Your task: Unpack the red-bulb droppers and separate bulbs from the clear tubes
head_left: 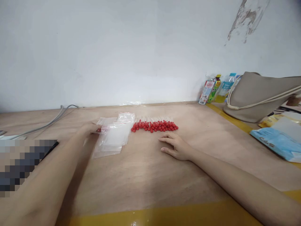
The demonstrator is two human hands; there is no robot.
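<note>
Several clear plastic zip bags [113, 136] with red lines near their openings lie overlapped on the table. My left hand [90, 129] is at their left edge, blurred, its fingers partly hidden; a bit of red shows by the fingertips, and whether it grips anything is unclear. Right of the bags, a row of thin white sticks with red rounded tips [155, 126] lies with the tips toward me. My right hand [175, 146] rests on the table just in front of the row, thumb and fingers apart, holding nothing.
A grey-beige bag [254, 97] stands at the right, with bottles [227, 89] and a carton [207, 91] by the wall. Nearer is a blue tissue pack [275, 142]. A grey cable [51, 121] and a pixelated dark-edged object [23, 163] lie left. Yellow tape [150, 216] runs along the front edge.
</note>
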